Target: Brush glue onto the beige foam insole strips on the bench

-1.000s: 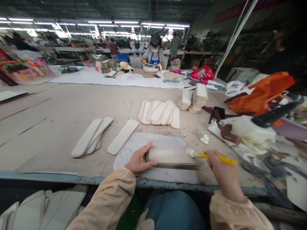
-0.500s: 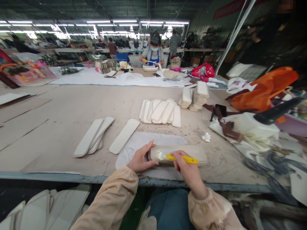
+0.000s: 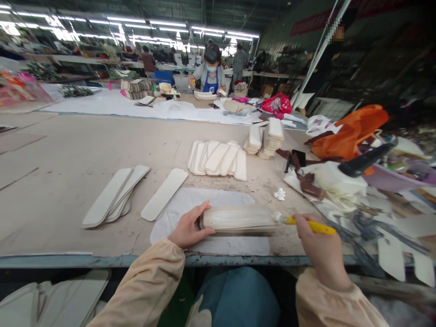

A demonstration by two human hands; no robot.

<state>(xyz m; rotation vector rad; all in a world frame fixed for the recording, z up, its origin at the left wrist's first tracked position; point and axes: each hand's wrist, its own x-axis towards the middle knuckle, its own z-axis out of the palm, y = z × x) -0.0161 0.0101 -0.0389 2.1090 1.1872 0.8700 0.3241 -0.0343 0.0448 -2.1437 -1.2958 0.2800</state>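
My right hand is closed round the yellow handle of a glue brush. Its whitish bristles are at the right end of a stack of long pale panels with rounded corners. The top panel looks wet and glossy. My left hand braces the stack's left end, thumb in front and fingers behind. Beneath the stack lies a whitish sheet. One loose panel rests left of it, with a fanned group of panels further left.
Overlapping panels and upright-looking stacks stand beyond. A crumpled white scrap lies right. Scissors, a white container and an orange bag crowd the right side. A co-worker sits opposite. More panels lie below the table edge.
My right hand has swept the brush from the stack's left part to its right end. My left hand still holds the left end. The camera view has shifted slightly.
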